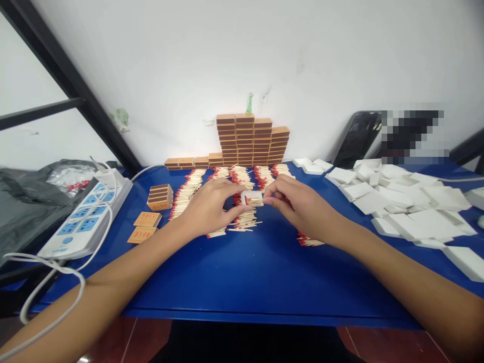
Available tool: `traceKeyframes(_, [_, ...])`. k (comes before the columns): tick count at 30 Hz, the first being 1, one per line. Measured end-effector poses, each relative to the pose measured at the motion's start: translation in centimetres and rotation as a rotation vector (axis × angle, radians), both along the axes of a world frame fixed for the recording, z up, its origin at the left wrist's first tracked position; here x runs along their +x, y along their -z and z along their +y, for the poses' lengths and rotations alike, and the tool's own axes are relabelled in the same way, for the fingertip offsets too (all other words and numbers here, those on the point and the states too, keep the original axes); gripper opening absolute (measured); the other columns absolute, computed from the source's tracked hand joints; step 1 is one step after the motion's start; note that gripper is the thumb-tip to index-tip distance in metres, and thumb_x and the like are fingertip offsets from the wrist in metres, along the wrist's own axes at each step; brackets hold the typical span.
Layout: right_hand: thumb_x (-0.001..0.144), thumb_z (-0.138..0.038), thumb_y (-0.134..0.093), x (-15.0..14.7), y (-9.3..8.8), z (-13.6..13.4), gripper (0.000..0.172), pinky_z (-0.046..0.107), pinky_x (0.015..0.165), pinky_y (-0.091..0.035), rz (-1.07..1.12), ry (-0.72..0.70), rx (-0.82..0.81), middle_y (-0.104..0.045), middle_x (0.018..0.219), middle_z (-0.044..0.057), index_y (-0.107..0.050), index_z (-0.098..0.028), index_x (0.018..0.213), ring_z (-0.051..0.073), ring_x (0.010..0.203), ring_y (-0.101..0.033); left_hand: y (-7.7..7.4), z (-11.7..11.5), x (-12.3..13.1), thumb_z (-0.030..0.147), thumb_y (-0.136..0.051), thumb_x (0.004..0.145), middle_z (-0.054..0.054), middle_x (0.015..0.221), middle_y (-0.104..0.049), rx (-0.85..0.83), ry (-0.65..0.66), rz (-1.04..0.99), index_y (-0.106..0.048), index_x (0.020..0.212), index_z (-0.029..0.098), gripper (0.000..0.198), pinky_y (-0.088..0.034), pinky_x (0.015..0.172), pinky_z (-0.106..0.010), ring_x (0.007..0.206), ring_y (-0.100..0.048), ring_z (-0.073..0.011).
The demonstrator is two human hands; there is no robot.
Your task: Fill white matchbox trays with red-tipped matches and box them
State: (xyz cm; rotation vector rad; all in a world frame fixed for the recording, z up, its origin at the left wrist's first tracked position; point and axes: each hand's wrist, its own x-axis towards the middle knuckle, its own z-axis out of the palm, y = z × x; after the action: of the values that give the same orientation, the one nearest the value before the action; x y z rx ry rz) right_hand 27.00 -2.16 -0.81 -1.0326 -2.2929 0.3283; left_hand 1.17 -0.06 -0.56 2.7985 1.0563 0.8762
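My left hand [217, 201] grips a small white matchbox tray [247, 195] between thumb and fingers, above the middle of the table. Matches [255, 200] with red heads lie inside it, their pale stick ends toward the right. At that right end my right hand [293, 201] is closed in a pinch on the stick ends; its other fingers are curled. Under and behind both hands are rows of loose red-headed matches [191, 189], partly hidden by the hands.
Stacked matchboxes [245, 141] stand against the wall. More matchboxes [161, 196] and orange sleeves [142, 235] sit at left, beside a power strip [88, 214] with white cables. White trays [408, 196] are heaped at right; a dark phone [357, 138] leans behind them.
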Motion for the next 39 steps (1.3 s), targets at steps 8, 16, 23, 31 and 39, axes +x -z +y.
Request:
traceKeyframes(8, [0.106, -0.025, -0.051, -0.4, 0.3, -0.1, 0.011, 0.033, 0.069, -0.042, 0.000, 0.028, 0.134, -0.061, 0.094, 0.006, -0.062, -0.023, 0.103, 0.019, 0.078, -0.056, 0.1, -0.4, 0.3, 0.047, -0.075, 0.093, -0.007, 0.104, -0.078, -0.045, 0.053, -0.091, -0.073, 0.120, 0.021, 0.038, -0.056, 0.086, -0.039, 0.097, -0.072, -0.0245])
traceKeyframes(16, [0.098, -0.025, -0.064, -0.6, 0.2, -0.8, 0.005, 0.032, 0.071, -0.045, -0.087, -0.017, 0.014, -0.062, 0.093, 0.004, -0.066, -0.021, 0.095, 0.018, 0.080, -0.060, 0.2, 0.5, -0.3, 0.047, -0.070, 0.096, -0.012, 0.104, -0.077, 0.078, -0.075, -0.013, -0.072, 0.122, 0.016, 0.040, -0.055, 0.091, -0.045, 0.100, -0.071, -0.0288])
traceKeyframes(23, [0.102, -0.027, -0.058, -0.6, 0.8, -0.4, 0.015, 0.032, 0.069, -0.045, -0.272, -0.062, -0.206, -0.063, 0.097, 0.004, -0.067, -0.021, 0.093, 0.017, 0.076, -0.060, 0.3, 0.5, -0.5, 0.044, -0.068, 0.097, -0.012, 0.106, -0.077, 0.113, -0.068, 0.018, -0.071, 0.123, 0.016, 0.039, -0.055, 0.092, -0.046, 0.102, -0.071, -0.0295])
traceKeyframes(31, [0.104, -0.027, -0.056, -1.7, 0.3, -1.8, 0.013, 0.030, 0.071, -0.046, -0.189, -0.089, -0.241, -0.064, 0.101, 0.003, -0.064, -0.021, 0.096, 0.016, 0.080, -0.061, 0.1, 0.5, -0.5, 0.041, -0.070, 0.096, -0.012, 0.107, -0.078, 0.123, -0.073, 0.039, -0.071, 0.124, 0.015, 0.038, -0.055, 0.092, -0.046, 0.103, -0.071, -0.0305])
traceKeyframes(39, [0.100, -0.024, -0.061, -2.7, 1.0, -2.9, 0.005, 0.031, 0.073, -0.047, -0.231, -0.067, -0.194, -0.064, 0.104, 0.004, -0.065, -0.020, 0.099, 0.017, 0.082, -0.063, 0.2, 0.4, -0.5, 0.040, -0.070, 0.096, -0.013, 0.108, -0.077, 0.129, -0.069, 0.039, -0.071, 0.124, 0.014, 0.038, -0.056, 0.093, -0.047, 0.105, -0.071, -0.0306])
